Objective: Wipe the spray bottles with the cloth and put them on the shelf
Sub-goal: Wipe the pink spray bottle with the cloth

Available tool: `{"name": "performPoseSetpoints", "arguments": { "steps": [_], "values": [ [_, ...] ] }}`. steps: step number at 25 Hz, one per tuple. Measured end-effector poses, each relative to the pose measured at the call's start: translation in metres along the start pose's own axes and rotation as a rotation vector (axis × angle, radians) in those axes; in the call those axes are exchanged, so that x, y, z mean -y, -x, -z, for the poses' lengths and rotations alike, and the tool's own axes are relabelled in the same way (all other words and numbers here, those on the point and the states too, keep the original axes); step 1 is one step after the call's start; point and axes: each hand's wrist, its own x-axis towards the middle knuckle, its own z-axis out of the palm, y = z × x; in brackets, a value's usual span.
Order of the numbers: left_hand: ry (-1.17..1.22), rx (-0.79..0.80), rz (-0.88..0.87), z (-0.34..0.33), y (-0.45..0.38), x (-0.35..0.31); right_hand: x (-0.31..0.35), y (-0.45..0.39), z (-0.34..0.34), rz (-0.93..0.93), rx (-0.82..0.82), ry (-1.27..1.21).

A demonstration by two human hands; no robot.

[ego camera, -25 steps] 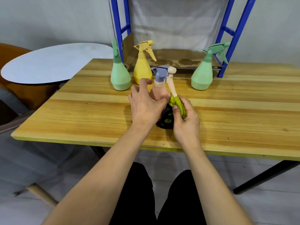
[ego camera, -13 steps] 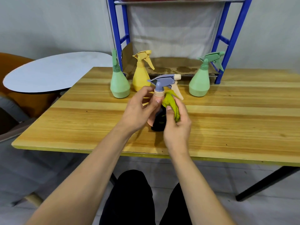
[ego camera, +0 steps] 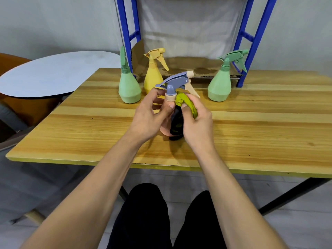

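Note:
A peach spray bottle (ego camera: pixel 166 129) with a blue-grey trigger head (ego camera: pixel 175 83) is lifted slightly above the wooden table (ego camera: pixel 251 126). My left hand (ego camera: pixel 150 114) grips its neck and body. My right hand (ego camera: pixel 196 123) presses a green and black cloth (ego camera: pixel 185 103) against the bottle's right side below the trigger. Behind them stand a green bottle (ego camera: pixel 128 85) at the left, a yellow bottle (ego camera: pixel 153 73) beside it, and a second green bottle (ego camera: pixel 221 83) at the right. The blue-framed shelf (ego camera: pixel 255 36) rises behind the table.
A cardboard sheet (ego camera: pixel 190 66) lies on the shelf's low level behind the bottles. A round grey table (ego camera: pixel 53 72) sits at the left, over an orange chair (ego camera: pixel 10 60). The table's front edge is near my knees.
The view has tilted and the peach bottle now stands more upright in my left hand. My right hand has slid the cloth up beside the bottle's neck.

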Motion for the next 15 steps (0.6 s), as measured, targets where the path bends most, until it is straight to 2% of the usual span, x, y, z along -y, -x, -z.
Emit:
{"name": "performPoseSetpoints", "arguments": {
  "steps": [5, 7, 9, 12, 15],
  "values": [
    [-0.044, -0.018, 0.012, 0.001, 0.001, 0.001, -0.016, 0.026, 0.006, -0.029, -0.046, 0.186],
    [-0.068, 0.019, 0.012, 0.000, 0.001, 0.001, -0.018, 0.000, 0.011, -0.065, 0.014, 0.208],
    [-0.065, 0.129, 0.004, 0.004, -0.001, 0.004, -0.021, -0.021, 0.012, -0.085, 0.097, 0.204],
    [-0.044, 0.258, 0.009, 0.015, -0.002, 0.012, -0.040, -0.018, 0.007, -0.007, 0.123, 0.373],
    [-0.058, 0.219, 0.011, 0.016, 0.002, 0.019, -0.045, -0.008, 0.003, 0.052, 0.124, 0.482]
  ]
}}
